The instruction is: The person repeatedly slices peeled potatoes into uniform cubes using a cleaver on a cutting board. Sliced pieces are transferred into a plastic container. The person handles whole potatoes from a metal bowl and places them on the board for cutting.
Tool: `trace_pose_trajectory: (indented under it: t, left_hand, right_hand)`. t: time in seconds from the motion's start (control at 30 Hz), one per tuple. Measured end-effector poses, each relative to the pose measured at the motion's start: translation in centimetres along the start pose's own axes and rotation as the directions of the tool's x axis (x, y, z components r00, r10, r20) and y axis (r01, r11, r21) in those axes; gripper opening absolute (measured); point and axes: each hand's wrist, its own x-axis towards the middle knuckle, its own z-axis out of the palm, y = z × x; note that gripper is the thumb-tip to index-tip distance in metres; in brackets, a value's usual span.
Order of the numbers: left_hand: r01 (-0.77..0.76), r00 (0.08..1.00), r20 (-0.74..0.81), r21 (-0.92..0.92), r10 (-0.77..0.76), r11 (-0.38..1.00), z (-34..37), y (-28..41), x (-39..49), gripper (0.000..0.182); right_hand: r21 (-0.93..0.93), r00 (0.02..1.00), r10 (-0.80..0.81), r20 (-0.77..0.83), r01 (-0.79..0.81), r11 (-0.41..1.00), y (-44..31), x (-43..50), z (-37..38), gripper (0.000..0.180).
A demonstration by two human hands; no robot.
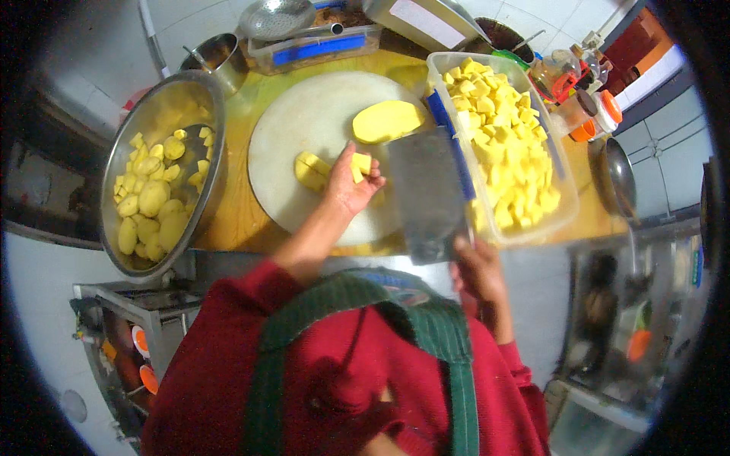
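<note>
Over a round white cutting board (285,125), my left hand (351,185) is closed around a few cut potato chunks (360,165). Just left of it, a peeled potato piece with a cut line (309,171) lies on the board. A larger peeled potato half (388,121) rests further back on the board. My right hand (480,265) grips the handle of a cleaver (428,194), its broad blade blurred and spanning the board's right edge. Close by on the right, a clear plastic container (562,219) is heaped with potato cubes (502,137).
At left, a steel basin (219,108) holds whole and cut potatoes (154,196). Behind the board stand a metal pot (231,62), a strainer ladle (278,17) and a lidded plastic box (319,48). Jars (604,111) and a wok (617,174) are at the right.
</note>
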Motion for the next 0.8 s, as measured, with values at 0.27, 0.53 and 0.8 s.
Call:
trace_pose_trajectory:
  t: [0.27, 0.53, 0.8]
  left_hand:
    - [-0.629, 0.472, 0.506, 0.767, 0.722, -0.126, -0.8, -6.8, 0.1, 0.031]
    - [-0.511, 0.525, 0.693, 0.721, 0.494, -0.468, -1.4, -7.0, 2.0, 0.047]
    - [-0.332, 0.490, 0.671, 0.734, 0.556, -0.593, -2.2, -8.2, 0.8, 0.039]
  right_hand:
    - [-0.605, 0.942, -0.268, -0.202, 0.096, 0.790, 0.9, 2.0, -1.3, 0.018]
    - [-0.280, 0.999, -0.028, -0.024, 0.020, 0.960, 1.0, 1.4, 0.4, 0.018]
    - [-0.070, 0.991, 0.128, 0.031, -0.126, 0.990, 1.6, 3.0, 1.2, 0.019]
